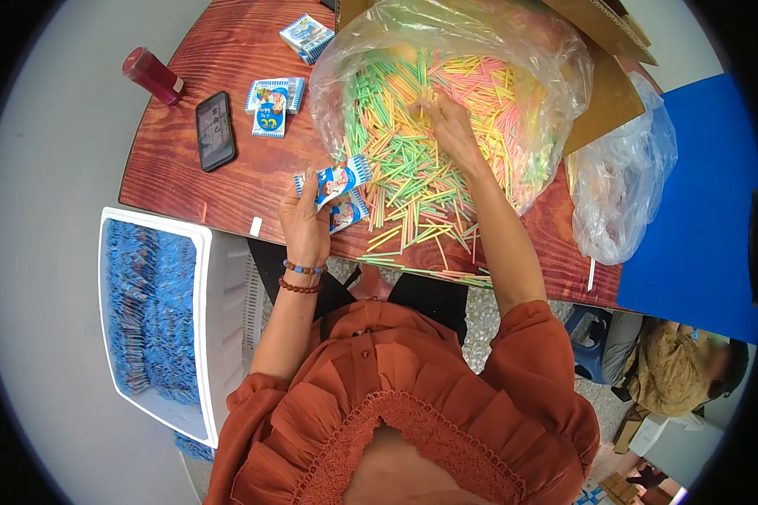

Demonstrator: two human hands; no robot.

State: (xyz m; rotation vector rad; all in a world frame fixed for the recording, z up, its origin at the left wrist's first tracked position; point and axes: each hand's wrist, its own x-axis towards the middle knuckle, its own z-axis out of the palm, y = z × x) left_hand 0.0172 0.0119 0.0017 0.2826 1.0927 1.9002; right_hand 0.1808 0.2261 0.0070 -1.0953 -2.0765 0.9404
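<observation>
My left hand [301, 220] is closed on a small blue and white packet [345, 178], its thumb pressed over the packet's left end. A second packet of the same kind [348, 212] shows just below it, against my fingers; I cannot tell whether it is held too or rests on the table. My right hand [453, 128] reaches into a big heap of thin pastel sticks [413, 172], green, yellow, orange and pink. Its fingers are pinched together on a few sticks, and the fingertips are partly hidden among them. A clear plastic bag [333, 84] surrounds the heap.
Packets [269, 108] lie on the red-brown wooden table [164, 168], beside a phone [216, 130] and a red bottle [153, 76]. A white crate [206, 278] of blue packets stands left. A cardboard box [611, 101] and plastic bag [619, 185] are right; another person [669, 366] sits beyond.
</observation>
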